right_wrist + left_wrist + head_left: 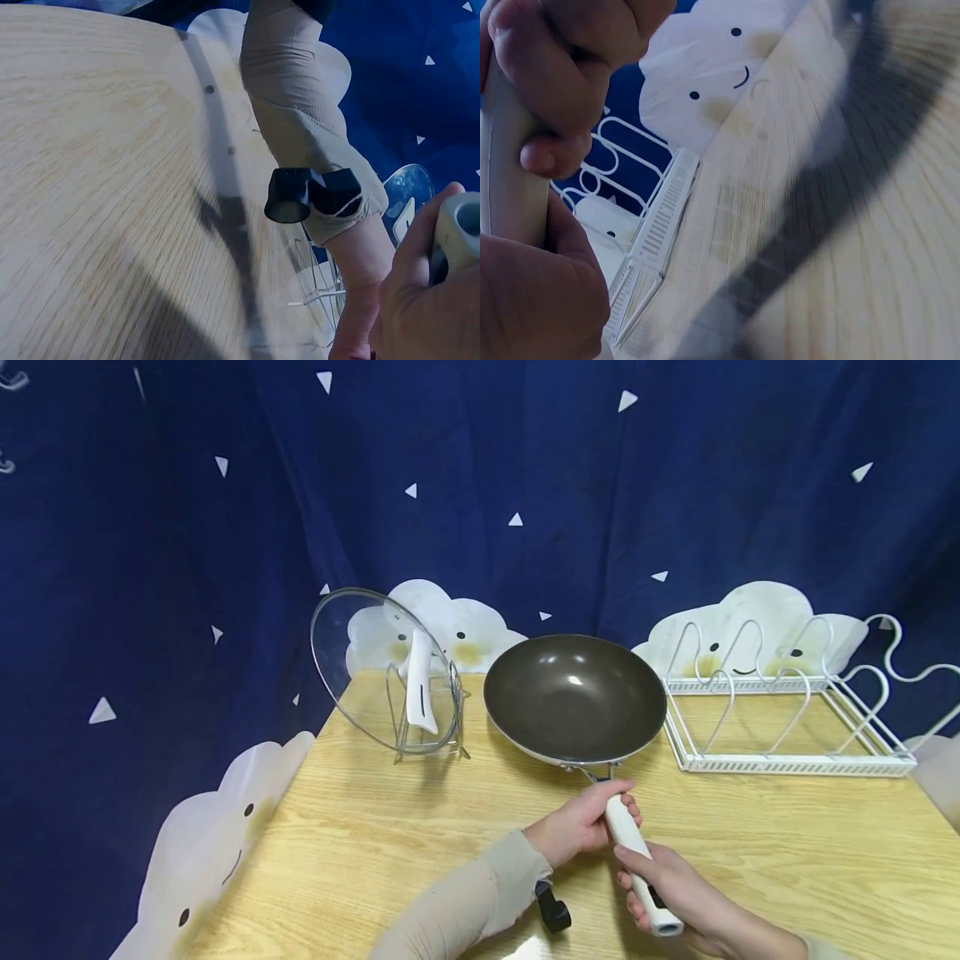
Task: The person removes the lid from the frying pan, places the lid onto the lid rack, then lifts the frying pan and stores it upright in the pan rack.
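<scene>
A dark wok-shaped frying pan [576,697] with a long white handle is at the middle of the wooden table, its inside facing up and toward me. My left hand [583,820] grips the handle near the pan. Further back along the same handle, my right hand [671,889] holds its end, thumb lying along the top. In the left wrist view, fingers of both hands wrap the white handle [510,165]. In the right wrist view, the handle's hollow end [459,232] pokes out of my right hand. Whether the pan touches the table cannot be made out.
On the left, a glass lid [360,681] with a white handle stands upright in a small wire stand [457,727]. To the right is a white wire rack [795,764] with several curved dividers. A dark blue curtain [480,460] hangs behind the table [337,852].
</scene>
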{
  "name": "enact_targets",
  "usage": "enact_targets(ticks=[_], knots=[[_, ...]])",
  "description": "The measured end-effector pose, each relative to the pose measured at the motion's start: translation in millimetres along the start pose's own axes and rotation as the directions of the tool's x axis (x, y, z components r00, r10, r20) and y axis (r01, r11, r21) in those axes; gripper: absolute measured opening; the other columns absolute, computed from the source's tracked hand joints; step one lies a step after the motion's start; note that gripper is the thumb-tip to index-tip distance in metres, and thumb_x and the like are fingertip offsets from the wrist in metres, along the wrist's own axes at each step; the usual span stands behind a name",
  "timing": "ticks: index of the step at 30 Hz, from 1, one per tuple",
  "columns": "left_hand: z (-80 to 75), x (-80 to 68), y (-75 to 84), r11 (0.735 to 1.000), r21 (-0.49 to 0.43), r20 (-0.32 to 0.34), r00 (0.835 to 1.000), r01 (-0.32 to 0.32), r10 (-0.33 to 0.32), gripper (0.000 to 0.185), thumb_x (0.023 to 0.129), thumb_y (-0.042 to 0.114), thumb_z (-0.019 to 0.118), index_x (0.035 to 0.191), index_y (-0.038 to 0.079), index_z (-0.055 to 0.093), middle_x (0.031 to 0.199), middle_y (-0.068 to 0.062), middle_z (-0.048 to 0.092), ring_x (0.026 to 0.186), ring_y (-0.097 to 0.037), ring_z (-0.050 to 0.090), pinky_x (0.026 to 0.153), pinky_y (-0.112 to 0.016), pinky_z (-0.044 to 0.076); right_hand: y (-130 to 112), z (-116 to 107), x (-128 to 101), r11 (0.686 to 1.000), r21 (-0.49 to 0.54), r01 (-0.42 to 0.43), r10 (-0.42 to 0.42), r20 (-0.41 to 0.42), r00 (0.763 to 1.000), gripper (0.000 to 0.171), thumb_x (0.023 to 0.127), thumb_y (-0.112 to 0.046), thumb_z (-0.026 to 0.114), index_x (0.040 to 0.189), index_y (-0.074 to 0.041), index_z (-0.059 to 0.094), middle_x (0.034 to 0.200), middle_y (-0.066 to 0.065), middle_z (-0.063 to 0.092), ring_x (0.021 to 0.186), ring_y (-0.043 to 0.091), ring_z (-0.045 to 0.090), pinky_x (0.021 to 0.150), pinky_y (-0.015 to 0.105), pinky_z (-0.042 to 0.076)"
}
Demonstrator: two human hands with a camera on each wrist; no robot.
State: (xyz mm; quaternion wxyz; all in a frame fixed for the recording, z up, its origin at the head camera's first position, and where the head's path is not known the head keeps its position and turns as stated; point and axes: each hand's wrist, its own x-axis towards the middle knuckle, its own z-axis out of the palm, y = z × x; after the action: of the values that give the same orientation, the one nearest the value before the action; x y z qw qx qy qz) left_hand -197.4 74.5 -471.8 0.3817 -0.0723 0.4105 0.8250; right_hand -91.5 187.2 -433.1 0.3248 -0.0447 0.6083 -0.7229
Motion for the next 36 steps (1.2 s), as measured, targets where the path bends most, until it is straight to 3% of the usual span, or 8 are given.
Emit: enact_targets(ticks=[9,16,28,36], knots=[[-11.6,-4.0,8.5,0.997,0.045,0.039,0.997,0.067,-0.069,0.033,0.097,0.017,0.048,0.064,0.013,0.048,0.057,0.008,0.043,0.053,-0.005,0.046,0.057,-0.017,0.044,1,13,8,0.997,0.083,0.006,-0.01,0.045,0.999,0.027,0.102,-0.026,0.042,0.104,0.001,0.035,0.077,0.0,0.057,0.058,0.009,0.061,0.055,0.024,0.052],[-19.2,-7.9,12.4,0.994,0.078,0.043,0.996,0.075,-0.079,0.03,0.096,0.017,0.051,0.066,0.013,0.049,0.058,0.007,0.045,0.054,-0.006,0.048,0.058,-0.017,0.046,3,23,15,0.993,0.119,0.018,-0.022,0.032,0.999,0.03,0.1,-0.025,0.046,0.104,0.002,0.035,0.078,0.001,0.057,0.061,0.01,0.061,0.059,0.026,0.053],[-34.8,-14.2,20.5,0.983,0.154,0.113,0.986,0.104,-0.123,0.031,0.097,0.02,0.047,0.066,0.014,0.047,0.06,0.008,0.044,0.055,-0.003,0.047,0.06,-0.015,0.047,11,37,33,0.973,0.232,-0.003,0.004,-0.002,1.0,0.032,0.098,-0.022,0.048,0.108,-0.001,0.027,0.079,0.001,0.053,0.061,0.012,0.061,0.061,0.029,0.054],[-36.6,-15.2,23.7,0.981,0.161,0.122,0.984,0.11,-0.131,0.031,0.097,0.02,0.047,0.066,0.014,0.047,0.059,0.009,0.043,0.055,-0.002,0.047,0.058,-0.014,0.046,10,44,37,0.969,0.245,0.017,-0.011,-0.025,1.0,0.027,0.097,-0.017,0.048,0.107,-0.002,0.027,0.078,0.0,0.053,0.061,0.01,0.059,0.06,0.026,0.052]])
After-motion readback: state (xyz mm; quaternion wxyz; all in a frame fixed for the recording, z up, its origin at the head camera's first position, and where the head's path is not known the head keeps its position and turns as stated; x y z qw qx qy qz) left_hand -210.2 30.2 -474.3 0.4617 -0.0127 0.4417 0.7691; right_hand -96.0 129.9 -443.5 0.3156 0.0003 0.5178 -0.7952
